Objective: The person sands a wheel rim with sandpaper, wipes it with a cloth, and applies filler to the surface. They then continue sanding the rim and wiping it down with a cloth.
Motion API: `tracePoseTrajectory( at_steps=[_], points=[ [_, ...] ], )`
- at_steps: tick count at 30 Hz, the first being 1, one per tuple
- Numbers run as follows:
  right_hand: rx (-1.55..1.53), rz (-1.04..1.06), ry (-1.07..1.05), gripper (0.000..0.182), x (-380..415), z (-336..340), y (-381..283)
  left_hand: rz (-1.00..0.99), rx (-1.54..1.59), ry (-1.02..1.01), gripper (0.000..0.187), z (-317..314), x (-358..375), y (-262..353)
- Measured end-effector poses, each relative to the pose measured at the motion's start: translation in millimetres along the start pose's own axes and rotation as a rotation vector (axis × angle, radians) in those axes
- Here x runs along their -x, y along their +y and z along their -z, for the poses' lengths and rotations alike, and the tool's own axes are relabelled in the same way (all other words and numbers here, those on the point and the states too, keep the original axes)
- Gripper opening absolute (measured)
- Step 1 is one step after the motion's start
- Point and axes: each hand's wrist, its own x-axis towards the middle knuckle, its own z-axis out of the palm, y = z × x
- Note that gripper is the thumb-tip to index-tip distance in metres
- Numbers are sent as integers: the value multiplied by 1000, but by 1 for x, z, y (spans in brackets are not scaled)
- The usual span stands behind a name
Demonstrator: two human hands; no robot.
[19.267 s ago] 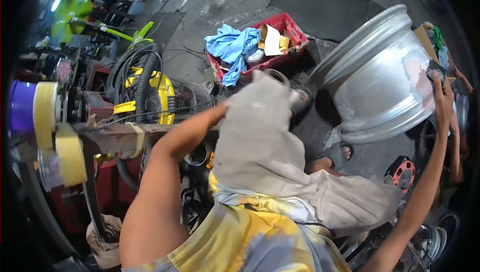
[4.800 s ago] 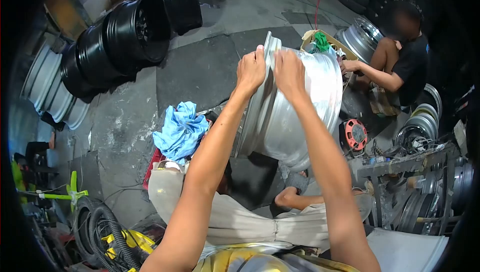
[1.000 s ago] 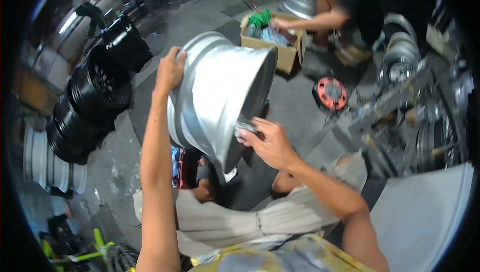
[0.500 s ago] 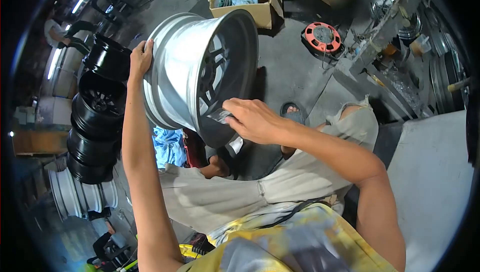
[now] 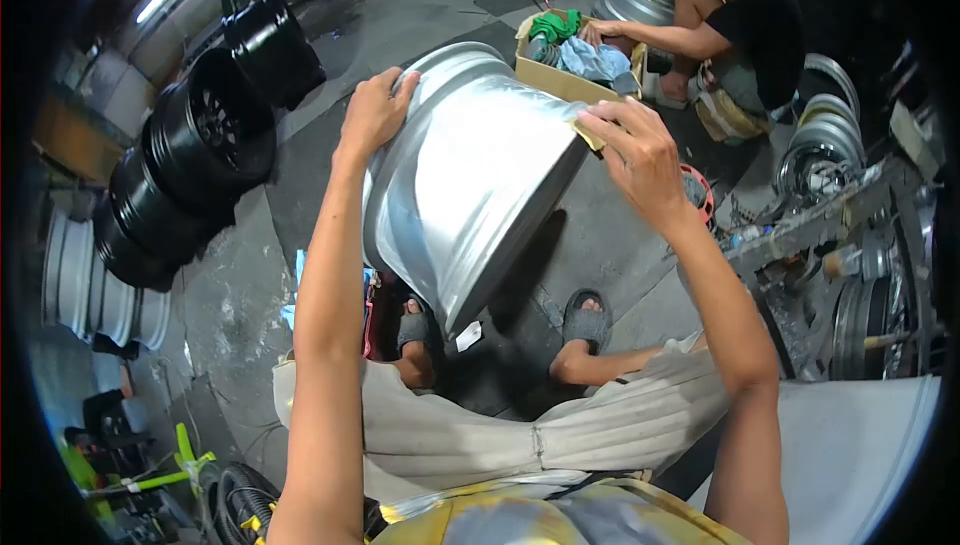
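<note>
A silver wheel rim (image 5: 480,170) stands tilted in front of me, its barrel facing up and its open face turned down to the right. My left hand (image 5: 378,113) grips the rim's far left edge, thumb and fingers over the lip. At the upper right lip, my right hand (image 5: 640,155) presses a small yellowish piece of sandpaper (image 5: 590,136) against the metal. The rim's spokes are hidden from this side.
Black wheel rims (image 5: 205,135) stand stacked at the left, with silver rims (image 5: 95,280) below. Ahead, a co-worker (image 5: 760,35) squats by a cardboard box (image 5: 545,78) of rags. A red reel (image 5: 697,195) lies behind my right wrist. More rims (image 5: 825,135) stand at the right.
The wheel rim has turned so its open face is hidden. My right hand has moved from inside the face up to the upper right lip. The view has shifted, bringing the co-worker in.
</note>
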Motion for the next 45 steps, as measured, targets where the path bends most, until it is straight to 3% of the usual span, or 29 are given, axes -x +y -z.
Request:
tracePoseTrajectory(
  at_steps=[2,7,10,14,17,18,21,22,25,27,32,35,37,39,42,45],
  points=[
    [11,46,23,37,7,-15,-3,-86,1,64,45,-2,1,0],
    [9,167,31,34,17,-10,-43,41,23,-23,48,5,3,9],
    [82,-50,54,30,11,-24,5,53,4,-29,45,4,4,9],
    [-41,72,129,31,21,-22,-33,57,-9,-31,45,8,6,13],
    [6,34,146,27,16,-27,-13,30,-6,6,44,2,4,10],
    [32,-83,131,29,15,-32,-4,67,13,-11,43,1,4,10],
    [-32,5,150,34,19,-29,-21,34,-22,-38,47,4,1,7],
    [-101,111,127,35,12,-19,-40,47,-16,-38,47,5,4,9],
    [-55,108,25,33,-2,-11,-15,68,0,-38,47,5,5,11],
    [-16,-33,-54,31,-5,-16,15,96,27,-40,46,6,7,12],
    [-53,227,-91,34,-11,0,-17,86,31,-46,46,8,7,13],
    [58,113,-99,35,-18,-7,13,34,25,-15,46,2,7,5],
    [-3,176,-83,34,-16,-2,-9,14,36,52,46,-3,5,1],
    [-39,200,-110,32,-19,4,-22,50,39,-9,44,4,5,5],
    [22,96,-141,29,-21,-1,11,35,10,-49,44,3,4,5],
    [-81,153,-162,30,-21,6,-23,41,-8,-7,44,3,5,5]
  ],
)
